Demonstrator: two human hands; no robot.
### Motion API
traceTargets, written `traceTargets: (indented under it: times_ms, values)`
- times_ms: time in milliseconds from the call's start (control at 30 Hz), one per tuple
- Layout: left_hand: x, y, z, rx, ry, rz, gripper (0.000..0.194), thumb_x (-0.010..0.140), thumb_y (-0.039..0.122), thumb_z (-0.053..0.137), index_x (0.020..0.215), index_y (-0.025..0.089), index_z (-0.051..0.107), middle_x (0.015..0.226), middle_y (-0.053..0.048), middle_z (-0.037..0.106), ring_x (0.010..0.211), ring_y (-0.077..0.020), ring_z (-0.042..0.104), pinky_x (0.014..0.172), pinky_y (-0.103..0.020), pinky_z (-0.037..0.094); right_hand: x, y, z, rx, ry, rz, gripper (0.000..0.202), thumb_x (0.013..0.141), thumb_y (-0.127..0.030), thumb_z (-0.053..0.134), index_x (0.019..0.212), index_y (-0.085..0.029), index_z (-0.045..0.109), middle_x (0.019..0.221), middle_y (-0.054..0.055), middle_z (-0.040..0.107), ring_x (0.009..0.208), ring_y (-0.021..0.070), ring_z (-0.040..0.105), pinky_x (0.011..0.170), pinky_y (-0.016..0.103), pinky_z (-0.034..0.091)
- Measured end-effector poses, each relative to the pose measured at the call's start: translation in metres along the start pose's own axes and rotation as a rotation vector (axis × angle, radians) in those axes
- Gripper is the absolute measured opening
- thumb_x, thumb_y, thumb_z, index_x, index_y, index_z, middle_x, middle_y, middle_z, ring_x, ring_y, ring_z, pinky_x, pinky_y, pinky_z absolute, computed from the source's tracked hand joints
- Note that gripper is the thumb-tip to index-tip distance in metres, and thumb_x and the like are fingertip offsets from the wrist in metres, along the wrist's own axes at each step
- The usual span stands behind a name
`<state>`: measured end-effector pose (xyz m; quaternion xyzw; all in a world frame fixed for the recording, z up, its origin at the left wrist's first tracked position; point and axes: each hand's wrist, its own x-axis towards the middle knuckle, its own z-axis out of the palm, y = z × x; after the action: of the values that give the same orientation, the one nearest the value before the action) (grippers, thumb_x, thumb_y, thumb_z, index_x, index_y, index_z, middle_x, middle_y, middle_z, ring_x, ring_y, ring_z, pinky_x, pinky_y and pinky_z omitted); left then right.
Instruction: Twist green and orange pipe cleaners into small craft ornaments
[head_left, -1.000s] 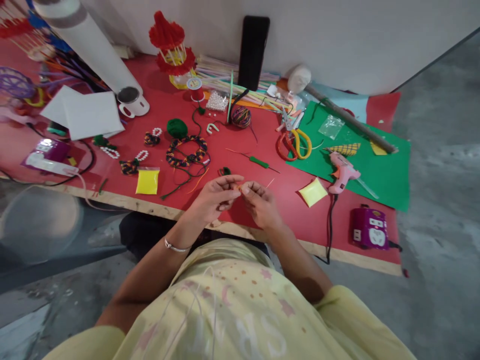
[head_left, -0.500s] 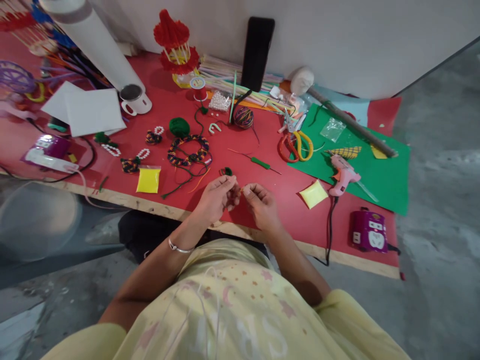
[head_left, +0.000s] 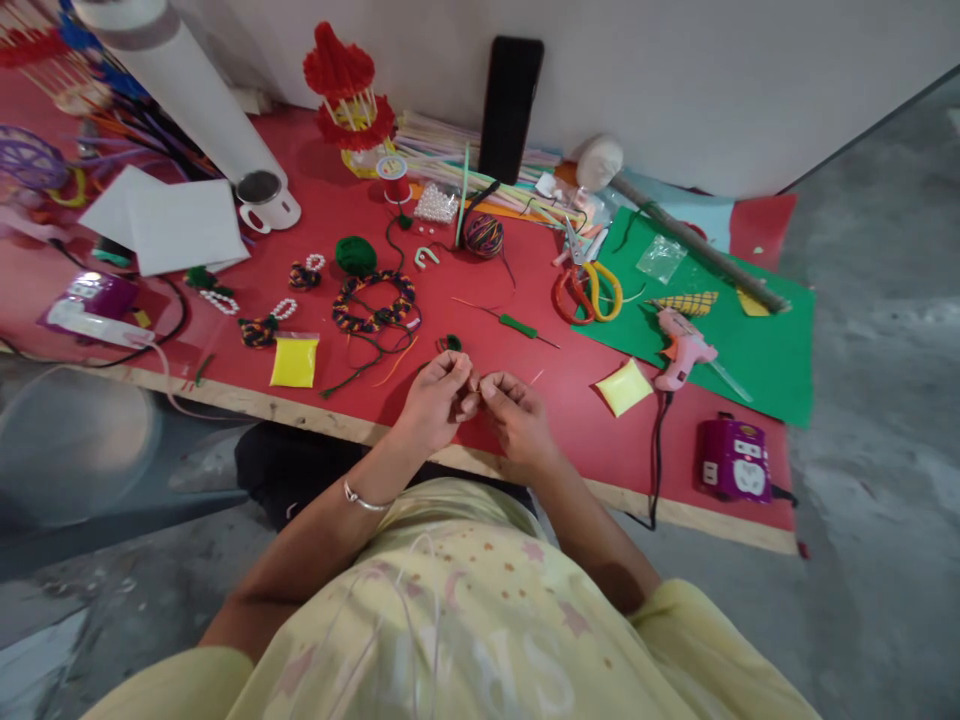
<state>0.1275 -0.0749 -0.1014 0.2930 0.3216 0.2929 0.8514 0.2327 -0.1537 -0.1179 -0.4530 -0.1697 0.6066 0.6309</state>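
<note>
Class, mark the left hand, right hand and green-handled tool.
Left hand (head_left: 437, 399): head view, back of hand.
Right hand (head_left: 519, 414): head view, back of hand.
Green-handled tool (head_left: 517, 326): head view, middle of handle.

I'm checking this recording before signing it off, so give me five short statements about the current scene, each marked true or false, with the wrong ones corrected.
1. The left hand and right hand have their fingertips close together. True.
2. The bracelet is on the right wrist. False: the bracelet is on the left wrist.
3. The green-handled tool lies on the red table. True.
4. The scissors are in the right hand. False: the scissors lie beyond it.
5. The phone stands behind the multicoloured yarn ball. True.
</note>
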Motion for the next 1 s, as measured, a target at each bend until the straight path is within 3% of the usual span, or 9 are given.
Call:
traceTargets:
  times_ms: [100,200,333,500,700,867,1000]
  values:
    - [0.000,0.001,-0.002,-0.093,-0.053,-0.020,0.044,0.072,0.038,0.085,0.074,0.018,0.046,0.064,0.007,0.052,0.039,-0.0003,0.037,0.034,-0.012,0.023,0.000,-0.002,0.001,0.173,-0.071,0.140,0.032,0.076,-0.045,0.081,0.080,-0.021,0.061,0.048,-0.011,0.035,0.039,0.0039,0.017,0.036,0.016,0.019]
    - [-0.002,0.002,-0.006,-0.216,-0.050,-0.037,0.039,0.070,0.029,0.087,0.075,0.017,0.050,0.065,0.007,0.052,0.041,0.0010,0.036,0.034,-0.010,0.021,0.001,-0.002,0.001,0.239,-0.106,0.176,0.033,0.076,-0.042,0.082,0.077,-0.021,0.057,0.047,-0.014,0.022,0.039,0.0030,0.009,0.035,0.015,0.012]
    - [-0.004,0.005,-0.011,-0.314,-0.018,-0.047,0.029,0.068,0.022,0.085,0.085,0.017,0.061,0.067,0.006,0.053,0.045,0.0008,0.038,0.039,-0.009,0.029,0.000,-0.003,0.004,0.159,-0.102,0.135,0.035,0.076,-0.043,0.082,0.075,-0.020,0.056,0.049,-0.012,0.030,0.039,0.0024,0.013,0.035,0.015,0.013]
    - [-0.001,0.005,-0.018,-0.113,-0.127,-0.098,0.040,0.061,0.011,0.081,0.099,0.015,0.071,0.071,0.004,0.057,0.045,0.0005,0.036,0.039,-0.012,0.026,-0.002,-0.008,0.005,0.188,-0.050,0.099,0.036,0.076,-0.043,0.081,0.073,-0.021,0.053,0.049,-0.012,0.024,0.039,0.0029,0.012,0.034,0.016,0.013]
    - [0.001,0.003,-0.020,0.116,-0.094,-0.117,0.024,0.068,0.022,0.085,0.083,0.011,0.070,0.061,0.003,0.053,0.042,-0.0001,0.035,0.037,-0.013,0.020,0.000,-0.001,-0.004,0.341,-0.086,0.077,0.029,0.077,-0.037,0.082,0.079,-0.022,0.057,0.052,-0.012,0.024,0.043,0.0039,0.011,0.037,0.013,0.013]
    - [-0.001,0.005,-0.015,-0.101,-0.145,-0.147,0.029,0.068,0.021,0.085,0.072,0.013,0.057,0.067,0.003,0.053,0.046,0.0000,0.036,0.035,-0.009,0.023,0.001,0.000,-0.003,0.421,-0.152,0.137,0.028,0.077,-0.033,0.083,0.080,-0.022,0.058,0.053,-0.011,0.026,0.045,0.0045,0.011,0.038,0.012,0.015]
    - [-0.001,0.006,-0.016,-0.241,-0.127,-0.179,0.028,0.075,0.024,0.079,0.075,0.015,0.053,0.065,0.005,0.051,0.041,0.0001,0.029,0.031,-0.009,0.016,0.000,-0.003,0.003,0.462,-0.196,0.123,0.030,0.074,-0.032,0.085,0.078,-0.021,0.057,0.054,-0.011,0.026,0.046,0.0041,0.010,0.038,0.011,0.018]
